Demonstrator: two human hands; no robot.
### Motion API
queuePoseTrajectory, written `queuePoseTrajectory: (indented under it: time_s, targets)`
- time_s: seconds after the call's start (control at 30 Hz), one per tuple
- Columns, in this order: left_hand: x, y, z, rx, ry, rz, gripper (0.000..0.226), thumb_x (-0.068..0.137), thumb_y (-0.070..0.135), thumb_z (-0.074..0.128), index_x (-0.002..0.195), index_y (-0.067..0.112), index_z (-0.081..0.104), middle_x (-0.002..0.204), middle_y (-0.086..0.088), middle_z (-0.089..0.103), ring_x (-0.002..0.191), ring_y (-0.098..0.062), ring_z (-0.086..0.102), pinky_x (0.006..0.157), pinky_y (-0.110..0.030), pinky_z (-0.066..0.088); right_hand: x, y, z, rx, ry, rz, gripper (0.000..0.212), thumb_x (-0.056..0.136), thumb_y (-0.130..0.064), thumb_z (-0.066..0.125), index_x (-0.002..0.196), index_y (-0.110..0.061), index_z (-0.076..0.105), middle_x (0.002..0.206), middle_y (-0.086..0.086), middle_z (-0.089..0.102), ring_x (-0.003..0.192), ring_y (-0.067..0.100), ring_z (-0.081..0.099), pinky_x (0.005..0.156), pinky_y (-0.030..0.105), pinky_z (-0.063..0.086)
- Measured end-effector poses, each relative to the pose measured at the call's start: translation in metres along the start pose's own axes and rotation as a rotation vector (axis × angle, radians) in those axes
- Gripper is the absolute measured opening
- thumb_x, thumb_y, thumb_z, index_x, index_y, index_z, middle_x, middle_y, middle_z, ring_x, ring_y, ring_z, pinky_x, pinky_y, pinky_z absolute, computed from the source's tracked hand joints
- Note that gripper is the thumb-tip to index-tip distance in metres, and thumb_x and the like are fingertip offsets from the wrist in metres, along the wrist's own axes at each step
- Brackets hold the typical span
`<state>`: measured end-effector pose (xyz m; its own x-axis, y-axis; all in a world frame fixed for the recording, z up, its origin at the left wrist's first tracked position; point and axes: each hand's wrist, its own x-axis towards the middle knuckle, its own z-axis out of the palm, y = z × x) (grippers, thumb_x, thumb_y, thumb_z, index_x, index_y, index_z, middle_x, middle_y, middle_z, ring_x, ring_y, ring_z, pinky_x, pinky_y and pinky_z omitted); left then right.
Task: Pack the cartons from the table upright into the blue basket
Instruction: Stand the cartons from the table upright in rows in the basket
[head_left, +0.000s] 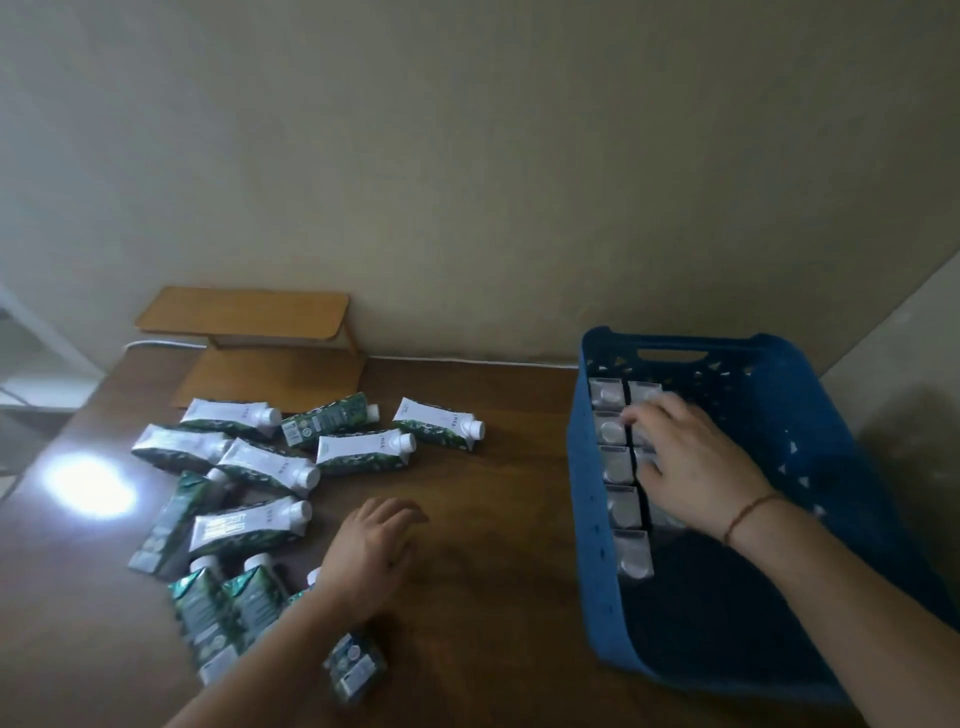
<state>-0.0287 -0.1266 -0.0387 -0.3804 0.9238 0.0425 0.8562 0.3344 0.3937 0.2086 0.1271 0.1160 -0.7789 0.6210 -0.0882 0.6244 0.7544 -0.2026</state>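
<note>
A dim room with a plain beige wall backs the dark brown wooden desk (493, 519) where we work. Our right hand (696, 467) rests, fingers spread, on the tops of the upright cartons (621, 467) standing in two rows along the left wall of the blue perforated plastic basket (831, 467); whether it pinches one we cannot tell. Our left hand (371, 551) hovers loosely open and empty over the desk. Just left of it lie the green-and-white screw-capped cartons (249, 525), a scattered heap, most on their sides with long axes running left to right, caps toward the hand. The left hand is plainly nearer, so we judge it should take the next carton.
</note>
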Motion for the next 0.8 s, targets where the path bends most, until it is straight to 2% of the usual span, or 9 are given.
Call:
queuePoseTrajectory:
  time_s: [0.07, 0.13, 0.27, 0.33, 0.4, 0.5, 0.6, 0.67, 0.8]
  targets:
    - [-0.025, -0.023, -0.008, -0.005, 0.129, -0.042, 0.031, 0.086, 0.025, 0.051, 0.109, 0.022, 0.071, 0.116, 0.004, 0.068, 0.105, -0.022, 0.061, 0.087, -0.038, 0.052, 0.005, -0.047, -0.005, 0.047, 0.160, -0.143, 0.036, 0.088, -0.018, 0.056, 0.123, -0.025, 0.050, 0.125, -0.005, 0.045, 0.120, 0.017, 0.042, 0.095, 0.034, 0.045]
    - [-0.049, -0.042, -0.014, -0.039, 0.238, -0.095, 0.030, 0.086, 0.023, 0.049, 0.105, 0.017, 0.072, 0.113, 0.002, 0.068, 0.103, -0.026, 0.061, 0.087, -0.038, 0.051, 0.009, -0.096, 0.002, 0.091, 0.110, -0.276, 0.035, 0.091, -0.027, 0.054, 0.126, -0.028, 0.048, 0.125, -0.008, 0.046, 0.118, 0.013, 0.043, 0.096, 0.031, 0.044]
    - [-0.081, -0.069, -0.021, -0.052, 0.344, -0.229, 0.035, 0.083, 0.021, 0.047, 0.106, 0.013, 0.071, 0.116, -0.002, 0.067, 0.107, -0.026, 0.056, 0.090, -0.039, 0.048, 0.020, -0.184, 0.063, -0.001, -0.377, -0.356, 0.049, 0.091, -0.040, 0.053, 0.137, -0.031, 0.037, 0.132, -0.002, 0.050, 0.113, 0.021, 0.053, 0.088, 0.040, 0.051]
    - [-0.088, -0.074, -0.023, -0.106, 0.353, -0.307, 0.037, 0.084, 0.021, 0.045, 0.110, 0.012, 0.070, 0.117, -0.003, 0.065, 0.110, -0.024, 0.054, 0.091, -0.041, 0.049, 0.024, -0.216, 0.108, 0.022, -0.598, -0.308, 0.066, 0.088, -0.047, 0.058, 0.144, -0.027, 0.028, 0.140, 0.005, 0.046, 0.119, 0.028, 0.052, 0.093, 0.044, 0.049]
    - [-0.091, -0.076, -0.022, -0.146, 0.349, -0.325, 0.038, 0.085, 0.021, 0.043, 0.111, 0.012, 0.069, 0.117, -0.001, 0.064, 0.111, -0.022, 0.053, 0.093, -0.039, 0.048, 0.024, -0.238, 0.149, 0.122, -0.718, -0.243, 0.083, 0.083, -0.053, 0.062, 0.148, -0.026, 0.018, 0.146, 0.010, 0.037, 0.128, 0.032, 0.045, 0.102, 0.045, 0.043]
    - [-0.088, -0.076, -0.022, -0.205, 0.367, -0.305, 0.037, 0.086, 0.019, 0.043, 0.111, 0.012, 0.069, 0.117, 0.001, 0.063, 0.111, -0.019, 0.052, 0.095, -0.034, 0.046, 0.015, -0.258, 0.188, 0.250, -0.756, -0.165, 0.100, 0.075, -0.052, 0.072, 0.149, -0.025, 0.011, 0.147, 0.012, 0.034, 0.133, 0.031, 0.038, 0.106, 0.043, 0.038]
    - [-0.080, -0.074, -0.022, -0.280, 0.418, -0.309, 0.032, 0.086, 0.008, 0.050, 0.111, 0.012, 0.069, 0.117, 0.003, 0.062, 0.111, -0.017, 0.052, 0.097, -0.027, 0.041, 0.011, -0.262, 0.201, 0.275, -0.717, -0.140, 0.104, 0.073, -0.041, 0.078, 0.150, -0.028, 0.009, 0.146, 0.013, 0.036, 0.133, 0.033, 0.039, 0.106, 0.044, 0.038]
    - [-0.073, -0.071, -0.021, -0.316, 0.445, -0.311, 0.031, 0.086, 0.007, 0.052, 0.111, 0.012, 0.069, 0.116, 0.007, 0.060, 0.113, -0.015, 0.051, 0.097, -0.031, 0.045, 0.016, -0.255, 0.201, 0.299, -0.755, -0.119, 0.106, 0.072, -0.037, 0.079, 0.150, -0.034, 0.007, 0.150, 0.010, 0.033, 0.134, 0.032, 0.038, 0.107, 0.045, 0.038]
    - [-0.057, -0.063, -0.021, -0.393, 0.484, -0.302, 0.029, 0.087, 0.007, 0.051, 0.110, 0.012, 0.069, 0.116, 0.011, 0.057, 0.115, -0.011, 0.049, 0.095, -0.038, 0.048, 0.033, -0.228, 0.182, 0.347, -0.784, -0.053, 0.091, 0.067, -0.035, 0.078, 0.144, -0.039, 0.029, 0.144, 0.002, 0.043, 0.126, 0.024, 0.048, 0.100, 0.041, 0.047]
